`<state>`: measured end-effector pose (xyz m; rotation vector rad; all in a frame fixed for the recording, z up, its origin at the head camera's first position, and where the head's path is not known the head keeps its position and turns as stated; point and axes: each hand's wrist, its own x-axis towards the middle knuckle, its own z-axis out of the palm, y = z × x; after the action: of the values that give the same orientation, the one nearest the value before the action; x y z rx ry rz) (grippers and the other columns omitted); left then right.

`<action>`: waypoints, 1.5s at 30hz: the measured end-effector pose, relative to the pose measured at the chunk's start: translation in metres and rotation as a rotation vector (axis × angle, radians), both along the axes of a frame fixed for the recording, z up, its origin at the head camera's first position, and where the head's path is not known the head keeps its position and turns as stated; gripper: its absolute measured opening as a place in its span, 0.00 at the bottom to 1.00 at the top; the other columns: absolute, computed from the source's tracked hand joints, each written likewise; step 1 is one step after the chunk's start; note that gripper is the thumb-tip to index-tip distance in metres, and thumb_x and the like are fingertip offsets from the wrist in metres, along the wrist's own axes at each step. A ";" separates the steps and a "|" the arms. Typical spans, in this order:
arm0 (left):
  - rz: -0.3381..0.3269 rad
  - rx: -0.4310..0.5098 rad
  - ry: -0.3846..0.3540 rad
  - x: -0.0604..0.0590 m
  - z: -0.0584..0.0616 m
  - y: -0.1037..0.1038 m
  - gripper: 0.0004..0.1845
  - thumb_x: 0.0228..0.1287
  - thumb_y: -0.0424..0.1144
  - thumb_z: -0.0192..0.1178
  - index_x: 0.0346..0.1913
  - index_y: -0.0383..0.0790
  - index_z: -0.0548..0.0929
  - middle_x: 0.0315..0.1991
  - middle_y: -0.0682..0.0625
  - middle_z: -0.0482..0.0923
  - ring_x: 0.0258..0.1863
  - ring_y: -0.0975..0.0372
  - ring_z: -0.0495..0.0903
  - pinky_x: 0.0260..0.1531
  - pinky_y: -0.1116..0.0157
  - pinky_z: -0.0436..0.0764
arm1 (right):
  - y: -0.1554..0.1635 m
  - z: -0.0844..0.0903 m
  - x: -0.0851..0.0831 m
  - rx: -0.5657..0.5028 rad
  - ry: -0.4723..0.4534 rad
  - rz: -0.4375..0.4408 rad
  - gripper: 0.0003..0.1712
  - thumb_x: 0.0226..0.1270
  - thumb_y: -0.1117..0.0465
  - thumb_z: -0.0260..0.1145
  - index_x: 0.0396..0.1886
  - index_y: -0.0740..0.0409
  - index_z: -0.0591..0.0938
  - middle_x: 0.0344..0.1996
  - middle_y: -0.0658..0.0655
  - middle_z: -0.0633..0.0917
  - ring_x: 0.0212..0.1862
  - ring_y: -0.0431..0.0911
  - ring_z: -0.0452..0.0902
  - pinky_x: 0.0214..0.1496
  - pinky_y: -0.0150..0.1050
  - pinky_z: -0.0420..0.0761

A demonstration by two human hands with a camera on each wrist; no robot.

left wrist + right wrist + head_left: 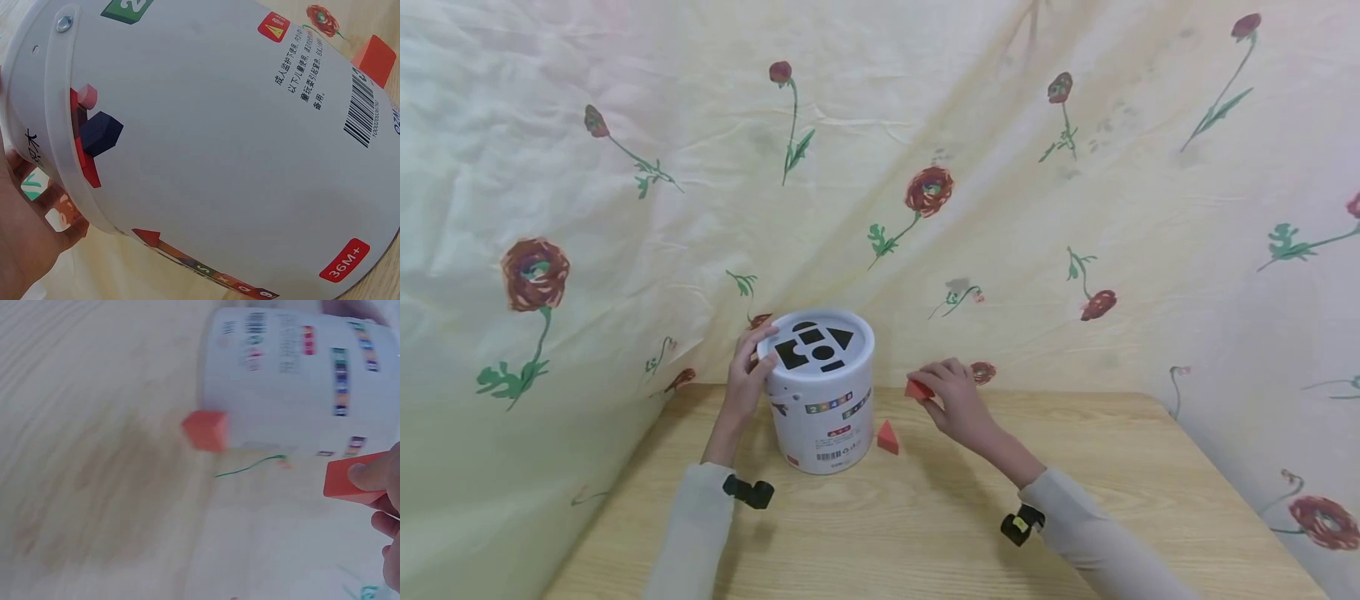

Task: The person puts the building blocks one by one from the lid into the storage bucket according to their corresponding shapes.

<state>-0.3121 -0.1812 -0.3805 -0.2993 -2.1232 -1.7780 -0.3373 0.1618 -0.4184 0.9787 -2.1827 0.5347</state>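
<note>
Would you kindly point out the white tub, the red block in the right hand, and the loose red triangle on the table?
White tub (pixel 823 417), head view, front of its wall.
Red block (pixel 917 389), head view, its visible red face.
Red triangle (pixel 887 437), head view, middle of its front face.

The view is blurred. At the right edge, the right hand (pixel 387 506) pinches a flat red block (pixel 350 480) between its fingers (pixel 372 475), one fingertip lying across the block's near face. The block hangs above the pale wooden tabletop (pixel 94 456), apart from it. Farther along the tabletop stands a white tub (pixel 294 381) printed with small coloured marks and a barcode. Just beside the tub's base lies a second, orange-red block (pixel 205 430), resting on the wood. A thin green line (pixel 250 467) shows on pale cloth between the two blocks.
</note>
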 end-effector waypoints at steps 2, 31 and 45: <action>0.004 -0.005 0.000 -0.001 0.000 -0.001 0.28 0.72 0.38 0.49 0.73 0.36 0.69 0.80 0.44 0.53 0.78 0.48 0.53 0.77 0.41 0.55 | -0.003 0.007 0.001 -0.051 -0.002 0.014 0.23 0.53 0.72 0.78 0.51 0.60 0.87 0.44 0.58 0.88 0.47 0.53 0.73 0.50 0.53 0.69; 0.006 0.019 0.070 -0.030 -0.030 -0.010 0.27 0.72 0.40 0.52 0.72 0.42 0.71 0.79 0.48 0.55 0.80 0.51 0.51 0.75 0.42 0.60 | -0.073 0.068 -0.007 -0.393 -0.054 0.040 0.20 0.57 0.65 0.78 0.50 0.58 0.86 0.47 0.57 0.89 0.50 0.50 0.70 0.61 0.53 0.62; -0.003 -0.001 0.006 -0.004 -0.002 -0.002 0.28 0.72 0.38 0.50 0.73 0.35 0.69 0.80 0.42 0.53 0.80 0.47 0.49 0.77 0.40 0.56 | -0.116 0.070 -0.027 -0.445 -0.378 -0.100 0.19 0.60 0.59 0.77 0.50 0.56 0.85 0.46 0.55 0.86 0.51 0.51 0.68 0.56 0.47 0.62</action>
<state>-0.3160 -0.1835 -0.3830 -0.3081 -2.1201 -1.7757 -0.3641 0.0457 -0.3488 0.5568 -2.2700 1.1731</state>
